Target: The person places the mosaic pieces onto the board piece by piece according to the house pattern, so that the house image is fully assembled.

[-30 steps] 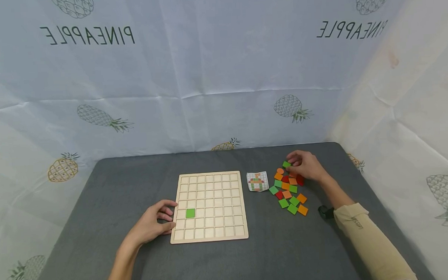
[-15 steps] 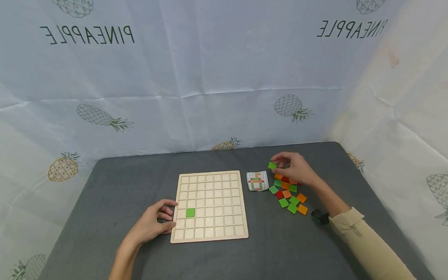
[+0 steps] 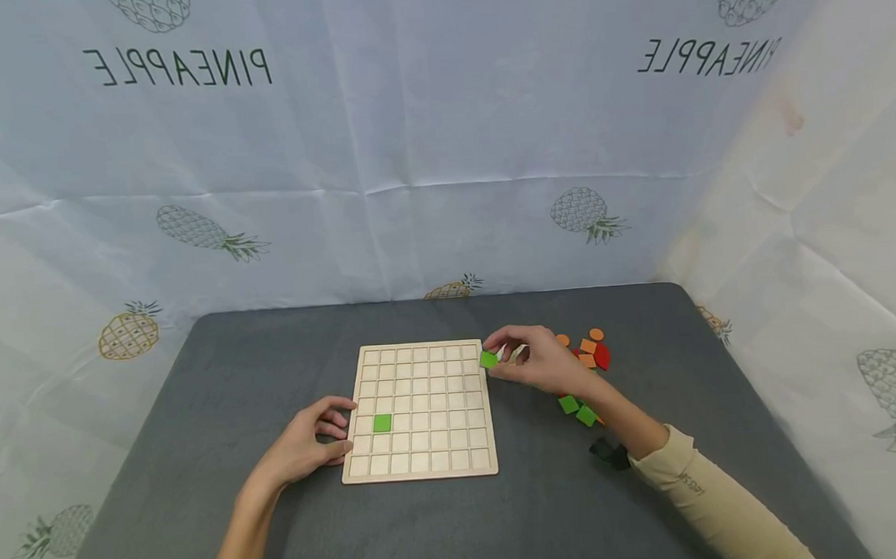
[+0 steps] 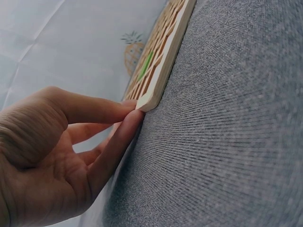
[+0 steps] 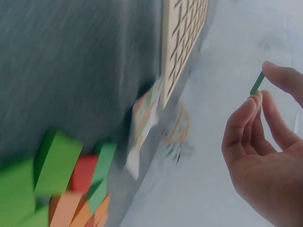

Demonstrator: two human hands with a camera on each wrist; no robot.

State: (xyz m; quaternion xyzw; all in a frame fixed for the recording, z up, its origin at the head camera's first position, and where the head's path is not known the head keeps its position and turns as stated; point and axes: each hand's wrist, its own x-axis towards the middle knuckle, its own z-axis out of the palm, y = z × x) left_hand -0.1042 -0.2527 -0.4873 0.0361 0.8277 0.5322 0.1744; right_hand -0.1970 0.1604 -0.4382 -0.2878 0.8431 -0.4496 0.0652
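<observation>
The fingers [image 5: 244, 113] of the right hand [image 3: 537, 361] stand narrow: they pinch a green tile [image 3: 488, 359] by its edges, in the air. This tile is at about two o'clock from the middle of the wooden board [image 3: 438, 402], near its right rim. The step in hand seems to be carrying it to a square. For this, a light pinch is better, and the tile should be level before it meets the grid, otherwise one corner may catch on a raised line.

The left hand [image 3: 308, 436] holds the board's edge, near nine o'clock; this hold should be steady but soft, because a push could slide the board on the worktop [image 3: 421, 531]. A placed green tile [image 3: 382, 422], between eight and nine o'clock, gives a good model of fit. Farther out, toward three o'clock, lie the picture card [image 5: 143, 116], then the loose tiles [image 3: 587, 415].
</observation>
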